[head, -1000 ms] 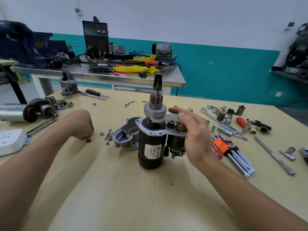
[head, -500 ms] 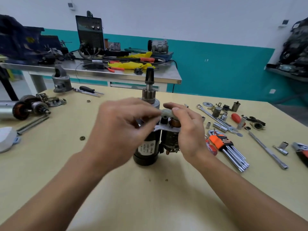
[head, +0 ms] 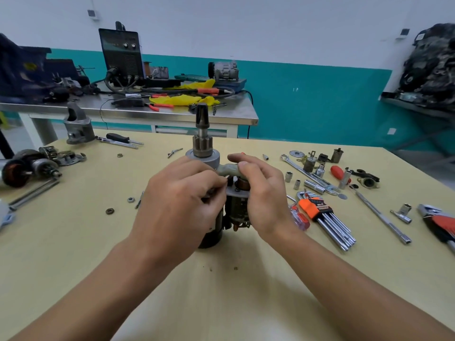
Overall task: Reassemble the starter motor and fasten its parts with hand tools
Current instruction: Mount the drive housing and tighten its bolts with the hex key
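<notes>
The starter motor stands upright on the yellow table, its pinion gear and shaft pointing up. My left hand covers the black body, and its fingertips pinch a small metal part against the top plate. My right hand curls round the solenoid side, thumb and forefinger holding the grey fork lever just under the pinion collar. My left hand hides most of the motor body and whatever lies behind it.
An orange hex key set, a red-handled screwdriver, sockets, a wrench and an extension bar lie to the right. Loose nuts and an armature lie to the left. A steel bench stands behind.
My left hand has come from the loose fasteners on the left of the table up to the top of the motor. My right hand has stayed on the fork lever.
</notes>
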The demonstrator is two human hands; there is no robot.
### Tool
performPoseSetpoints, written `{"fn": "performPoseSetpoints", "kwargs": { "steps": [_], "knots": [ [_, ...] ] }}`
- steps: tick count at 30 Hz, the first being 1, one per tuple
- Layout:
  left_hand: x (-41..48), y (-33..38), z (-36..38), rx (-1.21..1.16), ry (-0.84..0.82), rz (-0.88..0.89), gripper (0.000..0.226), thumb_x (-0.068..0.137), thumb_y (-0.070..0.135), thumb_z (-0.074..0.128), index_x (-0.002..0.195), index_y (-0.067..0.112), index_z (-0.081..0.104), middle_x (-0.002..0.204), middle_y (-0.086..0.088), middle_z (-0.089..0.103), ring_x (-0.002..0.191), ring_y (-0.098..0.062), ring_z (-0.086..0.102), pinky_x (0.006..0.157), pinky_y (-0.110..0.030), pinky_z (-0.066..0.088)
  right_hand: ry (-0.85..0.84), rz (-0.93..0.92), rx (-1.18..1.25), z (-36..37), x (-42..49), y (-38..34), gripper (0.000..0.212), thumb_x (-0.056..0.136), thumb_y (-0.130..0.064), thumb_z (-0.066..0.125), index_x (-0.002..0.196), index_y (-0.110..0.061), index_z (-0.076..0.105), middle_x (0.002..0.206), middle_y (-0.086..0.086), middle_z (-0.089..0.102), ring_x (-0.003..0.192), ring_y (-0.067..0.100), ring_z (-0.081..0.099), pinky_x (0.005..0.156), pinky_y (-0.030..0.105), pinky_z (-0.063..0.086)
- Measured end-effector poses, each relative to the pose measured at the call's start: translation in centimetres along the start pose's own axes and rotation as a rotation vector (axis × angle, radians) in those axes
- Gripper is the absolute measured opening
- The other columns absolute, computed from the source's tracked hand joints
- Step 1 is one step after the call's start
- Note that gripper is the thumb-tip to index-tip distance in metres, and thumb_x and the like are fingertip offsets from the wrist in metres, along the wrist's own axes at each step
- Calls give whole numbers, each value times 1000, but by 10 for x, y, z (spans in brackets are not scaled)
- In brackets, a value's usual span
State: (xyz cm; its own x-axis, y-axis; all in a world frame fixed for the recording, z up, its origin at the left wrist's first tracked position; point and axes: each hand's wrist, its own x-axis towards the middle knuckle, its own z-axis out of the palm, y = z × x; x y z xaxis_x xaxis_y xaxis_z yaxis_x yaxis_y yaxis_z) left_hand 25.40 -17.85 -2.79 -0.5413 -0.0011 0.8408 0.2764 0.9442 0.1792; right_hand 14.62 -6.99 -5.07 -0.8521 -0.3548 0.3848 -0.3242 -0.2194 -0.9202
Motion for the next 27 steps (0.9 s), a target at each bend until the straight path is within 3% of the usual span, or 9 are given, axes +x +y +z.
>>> {"fn": "performPoseSetpoints", "kwargs": {
  "steps": [3, 10, 19, 21, 23, 25, 27],
  "knots": [
    [2, 1, -2, 5, -12, -28, 2, 76, 4, 78, 77, 3, 78, 75, -7, 72, 69, -27, 66, 60, -42, 56, 6, 3, -6, 1, 0, 0, 43, 81, -32, 50, 109, -11, 74, 103, -4, 73, 101, 7, 66, 89, 24, 53],
    [13, 11, -8, 58, -135, -46, 5, 76, 3, 82, 78, 7, 79, 66, -6, 68, 61, -28, 61, 54, -43, 53, 8, -4, -53, 3, 0, -1, 42, 82, -32, 50, 109, -12, 74, 106, 0, 72, 108, 16, 65, 99, 48, 52],
    [20, 17, -12, 144, -168, -171, 3, 80, 18, 80, 83, 17, 80, 73, -4, 71, 73, -28, 60, 61, -42, 52, -8, -23, -47, 4, -1, -4, 34, 83, -30, 51, 97, -12, 76, 91, -6, 72, 99, 16, 66, 94, 51, 53],
    [18, 10, -14, 201, -72, -137, 19, 71, 31, 84, 82, 16, 77, 78, 0, 64, 78, -24, 51, 62, -36, 44, -31, -36, -39, 3, -2, -3, 36, 85, -29, 50, 92, -4, 75, 90, 8, 71, 98, 27, 65, 90, 55, 53],
    [19, -1, -16, 163, 38, -208, 51, 60, 48, 82, 98, 16, 69, 96, 2, 52, 92, -19, 45, 73, -30, 38, -49, -58, -77, 2, -2, -2, 39, 87, -31, 49, 93, -1, 73, 88, 13, 68, 95, 31, 63, 88, 52, 53],
    [22, -12, -16, -63, 3, -373, 89, 50, 55, 84, 125, 22, 51, 115, 6, 48, 106, -13, 48, 84, -19, 39, -73, -88, -121, 2, -1, -3, 39, 88, -32, 48, 92, -1, 72, 84, 7, 66, 90, 25, 62, 81, 43, 53],
    [29, -23, -16, -445, -139, -551, 112, 44, 45, 91, 140, 31, 36, 122, 7, 58, 109, -9, 61, 89, -19, 47, -98, -115, -140, 2, 0, -5, 36, 89, -31, 49, 88, -3, 71, 80, -2, 63, 83, 15, 59, 75, 31, 47]
  ]
}}
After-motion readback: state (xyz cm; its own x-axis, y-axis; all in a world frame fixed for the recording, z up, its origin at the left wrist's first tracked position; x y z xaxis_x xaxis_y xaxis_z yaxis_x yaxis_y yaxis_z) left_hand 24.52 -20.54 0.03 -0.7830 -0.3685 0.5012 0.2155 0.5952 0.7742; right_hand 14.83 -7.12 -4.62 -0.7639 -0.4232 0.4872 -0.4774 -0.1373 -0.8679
